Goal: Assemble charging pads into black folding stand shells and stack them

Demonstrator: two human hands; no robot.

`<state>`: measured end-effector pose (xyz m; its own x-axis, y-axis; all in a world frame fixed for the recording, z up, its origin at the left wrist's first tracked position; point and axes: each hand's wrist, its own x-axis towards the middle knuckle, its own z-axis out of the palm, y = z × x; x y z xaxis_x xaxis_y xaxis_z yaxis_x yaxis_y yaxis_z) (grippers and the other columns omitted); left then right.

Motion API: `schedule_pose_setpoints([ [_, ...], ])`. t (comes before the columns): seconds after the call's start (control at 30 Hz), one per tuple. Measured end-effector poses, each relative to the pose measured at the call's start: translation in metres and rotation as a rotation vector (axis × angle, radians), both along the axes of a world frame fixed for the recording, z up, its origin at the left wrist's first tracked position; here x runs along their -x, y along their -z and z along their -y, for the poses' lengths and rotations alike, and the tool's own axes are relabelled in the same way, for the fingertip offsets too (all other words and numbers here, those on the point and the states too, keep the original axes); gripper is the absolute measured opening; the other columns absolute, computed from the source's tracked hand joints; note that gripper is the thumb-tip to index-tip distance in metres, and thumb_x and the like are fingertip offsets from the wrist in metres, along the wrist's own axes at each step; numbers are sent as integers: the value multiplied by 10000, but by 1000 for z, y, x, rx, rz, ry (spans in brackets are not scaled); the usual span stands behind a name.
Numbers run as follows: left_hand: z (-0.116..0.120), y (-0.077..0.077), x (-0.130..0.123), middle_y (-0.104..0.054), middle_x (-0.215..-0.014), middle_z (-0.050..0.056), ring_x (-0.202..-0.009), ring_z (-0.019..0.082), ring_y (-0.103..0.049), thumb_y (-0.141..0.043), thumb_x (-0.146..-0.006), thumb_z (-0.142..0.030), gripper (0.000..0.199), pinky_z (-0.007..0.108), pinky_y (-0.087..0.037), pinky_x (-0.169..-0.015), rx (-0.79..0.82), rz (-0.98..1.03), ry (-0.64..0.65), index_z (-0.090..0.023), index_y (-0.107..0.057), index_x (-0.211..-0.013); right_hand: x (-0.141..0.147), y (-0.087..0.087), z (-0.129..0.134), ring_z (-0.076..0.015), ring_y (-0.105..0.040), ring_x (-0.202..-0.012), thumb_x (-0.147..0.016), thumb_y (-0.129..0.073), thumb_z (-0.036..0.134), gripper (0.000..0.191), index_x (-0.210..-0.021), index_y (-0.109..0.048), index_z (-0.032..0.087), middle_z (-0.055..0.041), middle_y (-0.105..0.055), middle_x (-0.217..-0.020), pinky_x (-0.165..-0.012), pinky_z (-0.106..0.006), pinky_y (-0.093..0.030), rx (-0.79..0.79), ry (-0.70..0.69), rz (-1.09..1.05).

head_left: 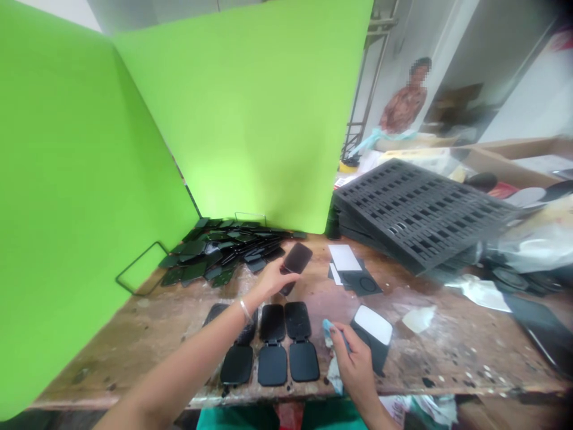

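Observation:
My left hand (272, 280) reaches across the table, its fingers closed on a glossy black panel (298, 258) with rounded corners. A second dark part shows below those fingers; whether it is hinged to the panel I cannot tell. Near the table's front edge, my right hand (356, 353) is closed around a light blue cloth (329, 329), part of which hangs down below it. Between my arms lie several opened black hinged panels (273, 364) in a row, the leftmost partly hidden by my left forearm. Right of my right hand is a dark sheet with a white rounded pad (373, 325).
A heap of black panels (224, 248) lies against green screens (250, 119). White and dark sheets (344, 258) lie mid-table. Stacked grey slotted trays (421, 209), a cardboard box (514, 152) and plastic bags (537, 239) crowd the right. A person (405, 107) is in the background.

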<state>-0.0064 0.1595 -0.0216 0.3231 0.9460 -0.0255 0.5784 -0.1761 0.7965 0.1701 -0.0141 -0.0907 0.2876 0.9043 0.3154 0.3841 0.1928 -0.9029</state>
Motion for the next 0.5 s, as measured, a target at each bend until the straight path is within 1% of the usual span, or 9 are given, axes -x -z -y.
schedule_pose_setpoints([
  [0.07,19,-5,2,-716,-983,63,-884,219,-660,-738,-754,-327,382,306,-512,-778,76,138,38,-152,-625,-1073,0,-1,-1,-176,-634,-618,-957,-508,484,390,-915,-714,155,-37,-676,-689,-596,-247,-513,-10,41,2],
  [0.13,42,-7,2,-730,-944,75,-862,226,-674,-730,-754,-377,402,310,-522,-754,156,244,56,-142,-621,-1061,2,-7,-2,-189,-660,-692,-953,-518,483,383,-947,-710,152,-63,-711,-791,-652,-265,-535,-38,118,7],
  [0.2,67,-7,1,-734,-877,89,-809,235,-685,-705,-765,-437,412,323,-530,-714,236,315,66,-132,-619,-1028,7,-20,-4,-213,-685,-837,-962,-517,446,352,-1013,-698,148,-100,-727,-943,-745,-296,-555,-100,179,19],
  [0.27,90,-6,-3,-734,-882,92,-801,239,-687,-707,-755,-450,447,336,-537,-713,304,397,83,-132,-615,-1055,16,-36,-7,-235,-667,-1023,-985,-491,364,316,-1135,-671,153,-129,-703,-1116,-872,-346,-546,-191,136,77],
  [0.33,111,-7,-7,-728,-994,97,-902,247,-679,-721,-743,-392,479,356,-535,-809,333,504,128,-142,-611,-1136,26,-50,-9,-265,-567,-1237,-997,-463,289,324,-1255,-634,193,-122,-644,-1278,-1037,-445,-458,-261,-14,236],
  [0.4,128,-10,-9,-709,-1099,97,-1024,255,-646,-701,-757,-305,457,371,-496,-933,330,587,199,-153,-619,-1179,36,-61,-9,-307,-401,-1396,-995,-455,254,357,-1318,-607,248,-88,-569,-1400,-1151,-581,-267,-290,-134,451],
  [0.43,135,-12,-8,-707,-1110,95,-1053,259,-634,-683,-770,-275,412,372,-478,-965,336,601,241,-149,-638,-1160,39,-64,-8,-325,-327,-1437,-993,-456,249,367,-1329,-602,269,-73,-537,-1438,-1164,-633,-172,-297,-157,543],
  [0.47,141,-14,-7,-712,-1090,92,-1048,260,-634,-674,-782,-264,357,370,-475,-968,357,597,279,-142,-659,-1118,40,-66,-7,-338,-277,-1458,-991,-457,248,370,-1329,-602,279,-64,-511,-1464,-1161,-661,-114,-305,-157,604],
  [0.5,146,-17,-4,-719,-1045,87,-1011,257,-645,-678,-788,-267,308,367,-489,-942,397,595,310,-134,-673,-1066,39,-67,-7,-343,-259,-1463,-990,-454,251,367,-1324,-606,274,-68,-491,-1481,-1157,-663,-109,-315,-147,625],
])
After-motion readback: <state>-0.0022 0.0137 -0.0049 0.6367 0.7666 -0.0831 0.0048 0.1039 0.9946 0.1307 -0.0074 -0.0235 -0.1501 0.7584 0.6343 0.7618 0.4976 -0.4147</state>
